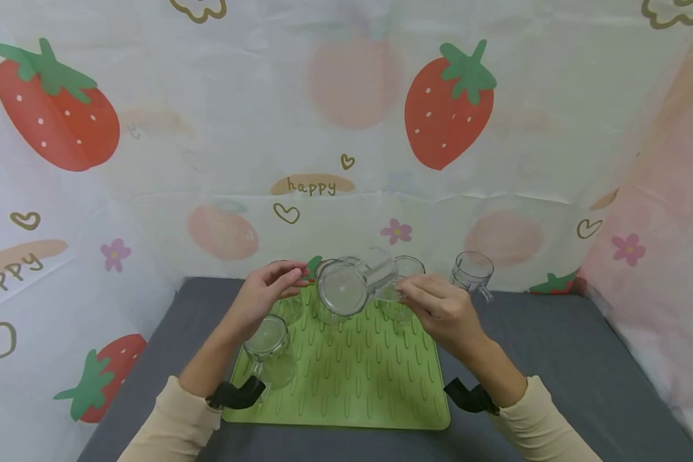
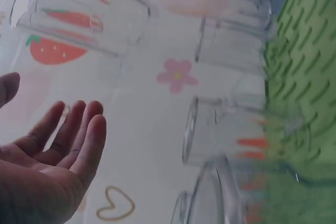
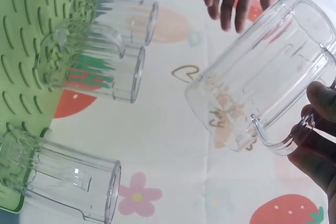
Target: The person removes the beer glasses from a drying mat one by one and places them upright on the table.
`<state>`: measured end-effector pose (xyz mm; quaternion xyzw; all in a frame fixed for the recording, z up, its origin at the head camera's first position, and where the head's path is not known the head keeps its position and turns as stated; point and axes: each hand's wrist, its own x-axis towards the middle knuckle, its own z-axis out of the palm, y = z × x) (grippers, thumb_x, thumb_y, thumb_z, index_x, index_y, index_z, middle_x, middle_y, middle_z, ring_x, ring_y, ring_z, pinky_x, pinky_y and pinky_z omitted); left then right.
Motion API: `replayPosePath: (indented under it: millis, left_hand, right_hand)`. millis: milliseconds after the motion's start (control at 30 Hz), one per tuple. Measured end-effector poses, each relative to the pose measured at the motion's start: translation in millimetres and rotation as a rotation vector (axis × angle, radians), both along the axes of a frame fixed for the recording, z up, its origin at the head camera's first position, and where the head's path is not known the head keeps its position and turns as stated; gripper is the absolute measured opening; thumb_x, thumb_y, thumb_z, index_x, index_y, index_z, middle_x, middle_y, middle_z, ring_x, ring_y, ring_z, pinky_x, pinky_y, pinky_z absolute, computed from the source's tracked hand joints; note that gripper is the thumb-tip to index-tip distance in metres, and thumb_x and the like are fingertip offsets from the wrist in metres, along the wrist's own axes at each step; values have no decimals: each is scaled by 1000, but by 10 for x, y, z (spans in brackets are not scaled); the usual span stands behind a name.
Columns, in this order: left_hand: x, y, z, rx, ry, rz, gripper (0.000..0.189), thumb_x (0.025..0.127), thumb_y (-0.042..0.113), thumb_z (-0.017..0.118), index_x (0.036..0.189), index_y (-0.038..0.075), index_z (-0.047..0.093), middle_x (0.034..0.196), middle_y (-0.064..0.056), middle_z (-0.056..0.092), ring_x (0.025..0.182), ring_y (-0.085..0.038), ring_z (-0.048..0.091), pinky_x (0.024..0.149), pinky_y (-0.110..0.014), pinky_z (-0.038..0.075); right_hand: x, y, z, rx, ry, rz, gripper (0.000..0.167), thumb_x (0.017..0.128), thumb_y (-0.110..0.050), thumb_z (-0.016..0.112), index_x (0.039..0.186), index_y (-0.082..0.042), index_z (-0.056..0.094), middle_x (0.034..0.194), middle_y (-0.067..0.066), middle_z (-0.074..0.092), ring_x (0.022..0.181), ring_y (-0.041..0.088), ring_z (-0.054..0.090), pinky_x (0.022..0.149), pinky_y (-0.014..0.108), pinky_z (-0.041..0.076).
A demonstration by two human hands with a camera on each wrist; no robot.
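My right hand (image 1: pixel 444 311) grips the handle of a clear glass mug (image 1: pixel 342 292), which tilts in the air over the green mat (image 1: pixel 369 385). In the right wrist view, thumb and fingers (image 3: pixel 315 156) close round that handle. My left hand (image 1: pixel 268 295) is beside the mug on its left, holding nothing, its fingers loosely bent in the left wrist view. Below and behind the held mug, glass mugs stand along the mat's far side, one at the back right (image 1: pixel 401 311). Another mug (image 1: pixel 268 340) stands at the mat's left, under my left forearm.
Beyond the mat's right back corner, one more glass mug (image 1: pixel 472 269) stands on the grey tabletop (image 1: pixel 531 346). A white cloth (image 1: pixel 237 128) printed with strawberries hangs right behind the table and along its sides.
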<state>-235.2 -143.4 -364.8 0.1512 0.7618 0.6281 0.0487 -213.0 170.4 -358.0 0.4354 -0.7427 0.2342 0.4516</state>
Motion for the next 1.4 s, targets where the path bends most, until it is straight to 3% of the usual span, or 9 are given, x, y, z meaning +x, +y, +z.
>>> replayPosePath:
  millis: [167, 300, 433, 567, 633, 767, 967, 1100, 1400]
  left_hand:
    - [-33, 114, 52, 70, -105, -36, 50, 103, 35, 49, 138, -1, 50, 134, -23, 55, 106, -12, 65, 94, -33, 54]
    - [-54, 185, 91, 98, -168, -68, 52, 103, 36, 47, 139, -1, 49, 139, -23, 51, 106, -13, 64, 89, -29, 56]
    - [-74, 237, 122, 115, -257, -107, 58, 103, 41, 44, 144, -1, 43, 146, -23, 45, 115, -22, 63, 91, -31, 56]
    - [-104, 289, 150, 153, -371, -170, 65, 104, 44, 40, 152, 1, 30, 153, -24, 35, 130, -34, 52, 101, -39, 51]
    - [-119, 317, 163, 186, -426, -198, 68, 104, 46, 39, 153, 2, 25, 153, -26, 32, 124, -33, 57, 98, -36, 53]
    - [-137, 376, 170, 236, -517, -204, 71, 103, 49, 38, 155, 5, 20, 147, -23, 37, 101, -15, 64, 81, -26, 57]
    - [-151, 439, 123, 283, -579, -268, 77, 98, 58, 41, 157, 17, 13, 128, -10, 53, 96, -13, 68, 80, -32, 58]
    - [-158, 460, 98, 323, -615, -314, 80, 96, 61, 44, 156, 15, 18, 115, -4, 61, 95, -14, 69, 81, -33, 57]
    - [-164, 480, 94, 342, -645, -294, 78, 97, 55, 48, 152, 6, 25, 103, 0, 66, 89, -13, 70, 77, -30, 58]
  right_hand:
    - [-14, -6, -19, 18, 36, 1, 36, 100, -24, 52, 91, 2, 75, 87, 14, 75, 81, 27, 71, 67, 35, 58]
    - [-11, -17, -25, 26, 50, 19, 35, 100, -22, 52, 91, 3, 75, 87, 14, 75, 81, 28, 71, 67, 36, 58]
    - [-7, -31, -25, 36, 61, 31, 35, 101, -21, 52, 91, 3, 75, 87, 14, 75, 82, 28, 71, 68, 35, 58]
    - [-16, -38, -33, 50, 82, 33, 35, 101, -21, 52, 90, 2, 75, 87, 14, 75, 83, 28, 71, 69, 34, 59]
    - [-23, -36, -43, 60, 89, 33, 34, 101, -20, 51, 90, 2, 75, 87, 14, 74, 83, 28, 71, 70, 34, 58]
    - [-30, -32, -67, 79, 93, 27, 33, 101, -19, 50, 91, 1, 75, 87, 14, 74, 84, 28, 71, 72, 35, 58]
    - [-29, -44, -79, 90, 105, 29, 31, 102, -16, 50, 91, 0, 75, 88, 13, 74, 83, 27, 71, 73, 34, 59]
    - [-18, -58, -87, 91, 116, 32, 32, 102, -15, 50, 90, 1, 75, 88, 13, 75, 83, 28, 71, 73, 34, 59]
    - [-27, -56, -112, 106, 115, 27, 31, 102, -16, 50, 92, 0, 75, 88, 13, 75, 84, 28, 72, 75, 34, 59]
